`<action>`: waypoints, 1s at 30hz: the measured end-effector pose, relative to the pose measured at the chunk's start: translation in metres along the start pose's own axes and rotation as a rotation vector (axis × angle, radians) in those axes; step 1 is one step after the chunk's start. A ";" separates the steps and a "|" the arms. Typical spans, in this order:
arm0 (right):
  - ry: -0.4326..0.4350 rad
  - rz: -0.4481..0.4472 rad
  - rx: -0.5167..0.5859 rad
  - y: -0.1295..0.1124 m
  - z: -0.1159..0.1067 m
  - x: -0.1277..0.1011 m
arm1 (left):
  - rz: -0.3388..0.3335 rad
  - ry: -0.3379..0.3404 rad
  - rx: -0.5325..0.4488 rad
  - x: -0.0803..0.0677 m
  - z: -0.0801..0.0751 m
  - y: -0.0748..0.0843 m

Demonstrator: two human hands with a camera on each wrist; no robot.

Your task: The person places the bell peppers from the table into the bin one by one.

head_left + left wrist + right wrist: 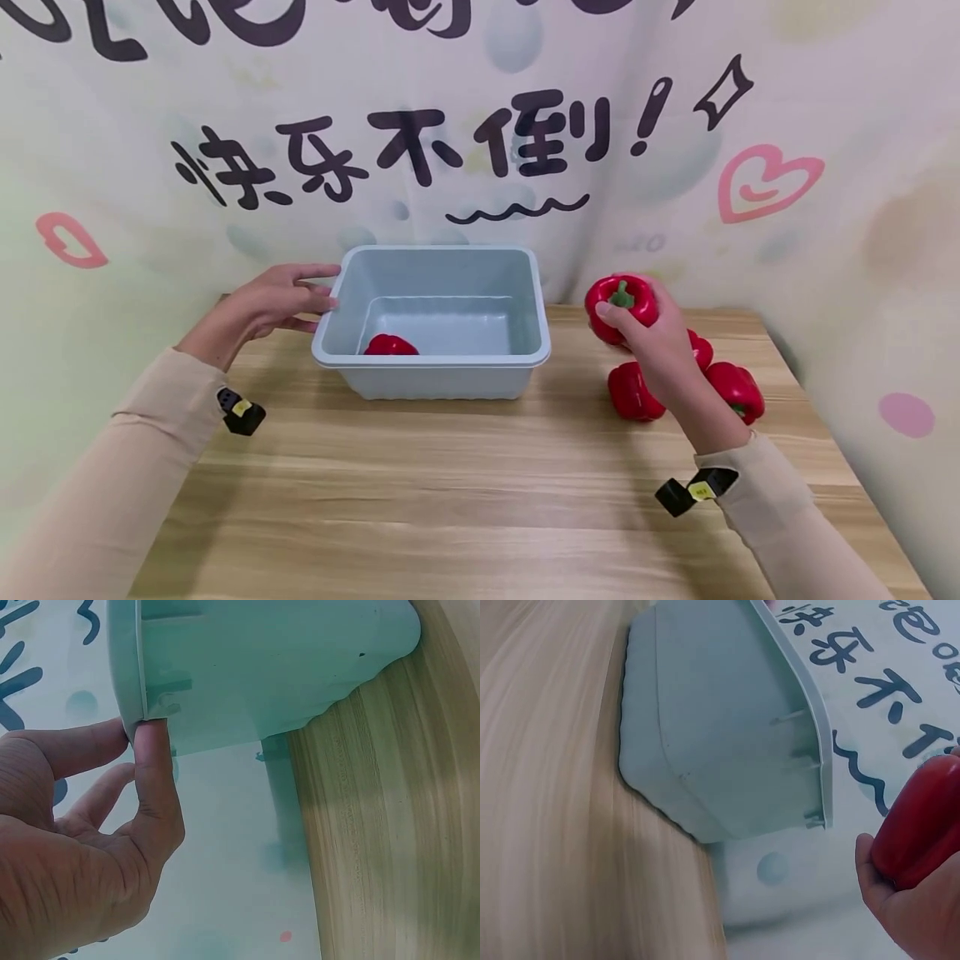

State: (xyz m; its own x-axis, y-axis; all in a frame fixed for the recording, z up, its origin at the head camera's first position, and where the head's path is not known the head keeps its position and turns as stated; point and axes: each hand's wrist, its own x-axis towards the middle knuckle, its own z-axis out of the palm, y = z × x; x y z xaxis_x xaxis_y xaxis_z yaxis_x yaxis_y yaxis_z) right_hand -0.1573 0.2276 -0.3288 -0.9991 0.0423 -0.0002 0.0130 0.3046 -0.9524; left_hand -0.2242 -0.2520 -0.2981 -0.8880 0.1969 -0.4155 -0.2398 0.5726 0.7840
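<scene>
Glossy red pepper [622,307] in right hand [660,350]

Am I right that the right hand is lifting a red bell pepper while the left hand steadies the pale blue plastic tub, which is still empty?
Not quite: the pale blue plastic tub is not empty. The head view shows one red bell pepper already inside. The rest holds: the right hand grips a red bell pepper, and the left hand touches the tub's rim.

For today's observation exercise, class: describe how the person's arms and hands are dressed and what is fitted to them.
Both arms wear long, close-fitting beige sleeves, the left sleeve and right sleeve reaching the wrists. The left hand and right hand are bare, with no gloves and no rings visible. Each wrist carries a small black device with a yellow label: the left device and the right device.
</scene>
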 end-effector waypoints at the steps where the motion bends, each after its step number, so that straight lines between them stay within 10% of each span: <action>1: -0.005 0.002 -0.010 -0.002 0.003 0.002 | -0.001 0.001 -0.003 0.000 0.000 -0.001; 30: -0.106 -0.036 -0.090 -0.053 0.044 0.041 | -0.007 0.000 -0.011 0.001 -0.004 0.000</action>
State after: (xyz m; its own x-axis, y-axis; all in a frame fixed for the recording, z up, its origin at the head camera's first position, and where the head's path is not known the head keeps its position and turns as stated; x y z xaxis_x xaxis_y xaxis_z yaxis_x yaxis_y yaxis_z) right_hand -0.2003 0.1712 -0.2922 -0.9976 -0.0691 -0.0035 -0.0237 0.3886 -0.9211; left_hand -0.2263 -0.2548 -0.2971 -0.8863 0.1930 -0.4210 -0.2505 0.5647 0.7863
